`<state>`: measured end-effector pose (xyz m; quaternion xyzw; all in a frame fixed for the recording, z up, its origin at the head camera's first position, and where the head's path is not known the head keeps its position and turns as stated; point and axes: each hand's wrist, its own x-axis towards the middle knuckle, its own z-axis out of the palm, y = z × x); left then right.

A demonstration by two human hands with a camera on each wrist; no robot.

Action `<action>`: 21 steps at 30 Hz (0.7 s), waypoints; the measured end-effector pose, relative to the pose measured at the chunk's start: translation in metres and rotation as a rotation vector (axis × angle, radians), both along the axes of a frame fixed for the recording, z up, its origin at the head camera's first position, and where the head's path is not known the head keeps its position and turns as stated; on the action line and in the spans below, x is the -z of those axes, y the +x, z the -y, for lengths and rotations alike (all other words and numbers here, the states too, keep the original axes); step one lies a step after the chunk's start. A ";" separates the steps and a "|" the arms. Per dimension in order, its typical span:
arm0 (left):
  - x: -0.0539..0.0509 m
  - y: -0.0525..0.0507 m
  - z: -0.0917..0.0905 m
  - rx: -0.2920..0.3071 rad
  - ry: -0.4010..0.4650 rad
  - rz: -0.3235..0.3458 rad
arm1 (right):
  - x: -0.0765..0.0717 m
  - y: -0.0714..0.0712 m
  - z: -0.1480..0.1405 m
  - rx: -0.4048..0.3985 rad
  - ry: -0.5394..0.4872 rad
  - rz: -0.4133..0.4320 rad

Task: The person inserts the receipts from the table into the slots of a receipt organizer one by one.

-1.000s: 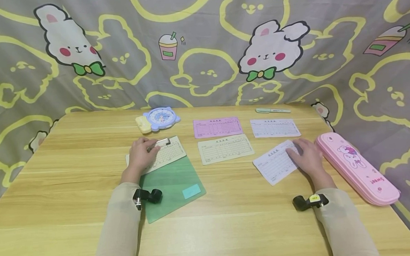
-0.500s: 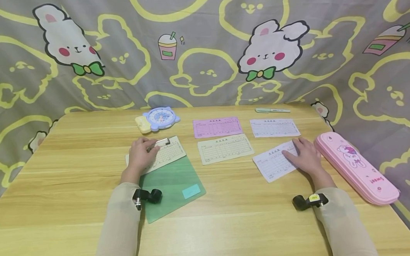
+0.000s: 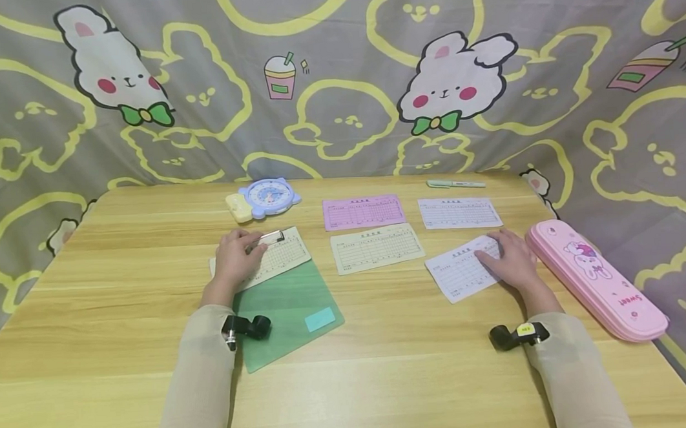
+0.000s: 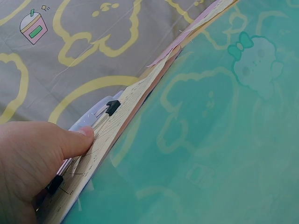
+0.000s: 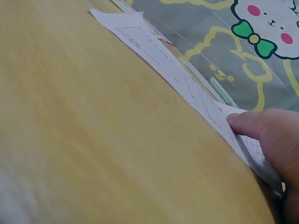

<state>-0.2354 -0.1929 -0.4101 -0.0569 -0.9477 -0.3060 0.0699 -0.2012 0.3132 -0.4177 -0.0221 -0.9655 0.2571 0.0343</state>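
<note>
A green translucent clipboard (image 3: 292, 307) lies on the table at left, bearing a cream printed form (image 3: 289, 252) under its metal clip (image 3: 274, 237). My left hand (image 3: 237, 258) grips the clip end, its thumb on the clip; in the left wrist view this thumb (image 4: 79, 141) lies over the cream form, the other fingers mostly hidden. With my right hand (image 3: 511, 260) I hold the right end of a white printed form (image 3: 459, 272). The right wrist view has the right thumb (image 5: 250, 123) on top of that form, whose near edge lifts slightly beside it.
Between the hands lie a purple form (image 3: 363, 213) and a cream slip (image 3: 377, 248); another white slip (image 3: 459, 213) is behind the right hand. A green pen (image 3: 455, 183), a blue clock-shaped toy (image 3: 270, 197) and a pink pencil case (image 3: 597, 281) surround them.
The white form under my right hand has turned slightly, its lower left corner shifting away from me. My right thumb has moved a little left. The left hand and clipboard stay put.
</note>
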 end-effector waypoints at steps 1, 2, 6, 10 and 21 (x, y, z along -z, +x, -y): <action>0.000 0.000 0.000 0.000 0.000 -0.001 | 0.000 0.000 0.000 0.004 -0.003 -0.003; 0.000 0.000 0.000 -0.001 -0.001 -0.003 | 0.000 0.000 0.000 0.009 -0.007 -0.006; 0.000 0.000 0.000 -0.004 -0.001 -0.010 | 0.000 0.000 0.001 0.030 -0.028 -0.027; 0.000 0.000 0.000 -0.006 -0.005 -0.013 | 0.000 0.000 0.000 0.049 -0.059 -0.072; 0.001 -0.001 0.000 0.000 -0.006 -0.008 | 0.003 0.000 -0.001 0.078 -0.063 -0.198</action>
